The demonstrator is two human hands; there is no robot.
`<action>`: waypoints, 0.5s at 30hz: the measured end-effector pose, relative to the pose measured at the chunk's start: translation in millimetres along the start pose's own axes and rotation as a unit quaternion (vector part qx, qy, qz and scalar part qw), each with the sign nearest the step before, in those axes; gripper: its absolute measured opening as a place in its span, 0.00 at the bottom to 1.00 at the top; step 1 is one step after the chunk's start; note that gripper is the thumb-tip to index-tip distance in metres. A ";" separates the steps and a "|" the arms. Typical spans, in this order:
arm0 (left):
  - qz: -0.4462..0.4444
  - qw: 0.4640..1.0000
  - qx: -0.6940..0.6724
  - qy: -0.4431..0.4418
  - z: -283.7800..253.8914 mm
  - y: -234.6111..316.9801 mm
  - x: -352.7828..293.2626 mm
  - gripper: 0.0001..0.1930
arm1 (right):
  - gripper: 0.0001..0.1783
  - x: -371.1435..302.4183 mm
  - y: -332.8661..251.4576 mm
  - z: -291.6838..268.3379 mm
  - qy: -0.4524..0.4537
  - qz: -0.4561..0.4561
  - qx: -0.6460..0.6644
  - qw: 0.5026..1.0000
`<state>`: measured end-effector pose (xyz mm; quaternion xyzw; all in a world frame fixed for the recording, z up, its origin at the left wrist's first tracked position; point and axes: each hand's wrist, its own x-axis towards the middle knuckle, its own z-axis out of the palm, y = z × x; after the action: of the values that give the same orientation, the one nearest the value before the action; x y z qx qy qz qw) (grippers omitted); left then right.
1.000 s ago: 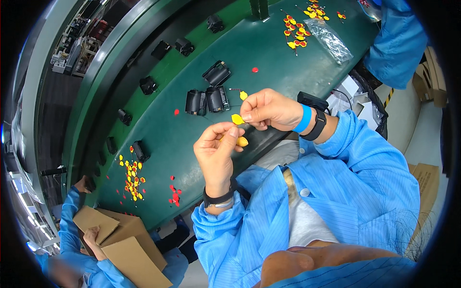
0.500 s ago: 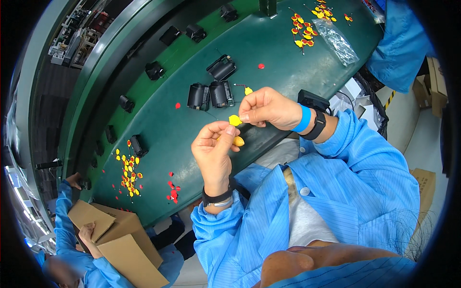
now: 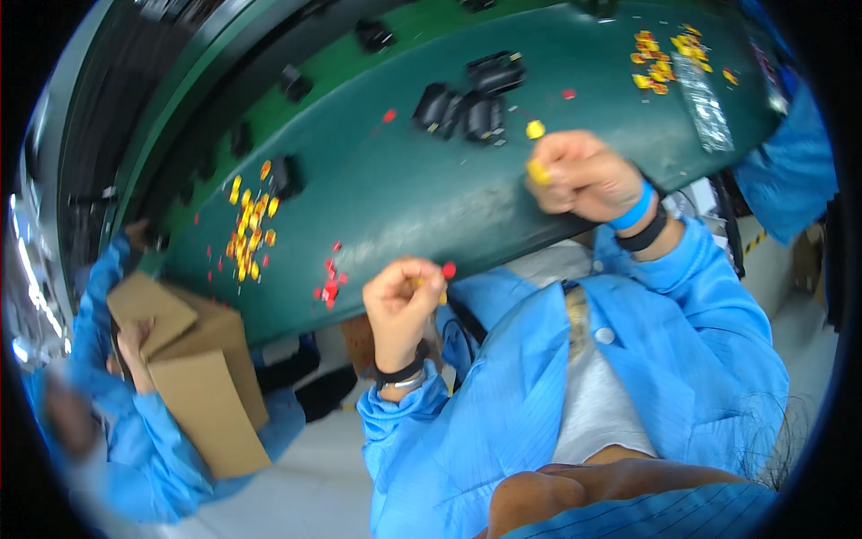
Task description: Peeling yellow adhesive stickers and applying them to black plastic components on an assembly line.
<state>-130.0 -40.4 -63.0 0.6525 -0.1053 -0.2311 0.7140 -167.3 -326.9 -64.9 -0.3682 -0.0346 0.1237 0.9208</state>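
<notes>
One yellow piece (image 3: 538,172), pinched by right fingers (image 3: 565,169), at their tips

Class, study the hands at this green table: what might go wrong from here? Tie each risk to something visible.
The red piece at the left hand appears close to the near edge of the green table and might drop off. The right hand, pinching a yellow piece, could perhaps nudge the loose yellow piece just beyond it.
</notes>
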 end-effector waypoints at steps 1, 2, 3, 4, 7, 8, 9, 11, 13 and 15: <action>-0.022 1.000 0.001 0.015 -21.4 -7.6 -18.0 0.02 | 0.06 -2.1 -1.8 -5.5 0.006 -0.001 -0.003 1.000; -0.044 0.998 0.001 0.033 -42.8 -15.6 -38.3 0.02 | 0.06 -1.8 -3.7 -8.8 0.008 0.000 -0.004 1.000; -0.079 0.995 0.026 0.054 -69.0 -29.9 -56.8 0.01 | 0.06 -0.5 -2.9 -11.1 0.005 0.007 -0.010 1.000; -0.106 0.988 0.043 0.099 -86.9 -40.1 -72.7 0.02 | 0.06 2.4 -2.2 -12.7 0.001 0.014 -0.016 1.000; -0.178 0.940 0.121 0.265 -147.0 -108.2 -98.1 0.04 | 0.06 12.1 4.0 -10.9 -0.010 0.031 -0.009 0.999; -0.195 0.917 0.136 0.320 -165.5 -139.3 -101.3 0.05 | 0.06 12.9 5.1 -9.0 -0.005 0.030 -0.006 1.000; -0.202 0.898 0.187 0.343 -190.0 -180.9 -106.6 0.05 | 0.06 14.2 7.2 -5.3 -0.007 0.029 -0.008 1.000; -0.245 0.798 0.449 0.318 -233.8 -271.0 -111.0 0.07 | 0.07 13.6 12.5 5.1 0.005 0.042 -0.027 0.999; -0.357 0.651 0.619 0.255 -269.4 -353.2 -122.5 0.11 | 0.07 11.5 17.1 15.6 0.037 0.053 -0.034 0.997; -0.437 0.606 0.657 0.100 -242.4 -349.2 -83.3 0.14 | 0.07 0.9 8.0 6.3 0.102 0.044 -0.041 0.993</action>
<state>-160.3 198.0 -423.5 0.9338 0.1406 -0.3175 -0.0864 -169.0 -316.8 -65.9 -0.4171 0.0705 0.1242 0.8976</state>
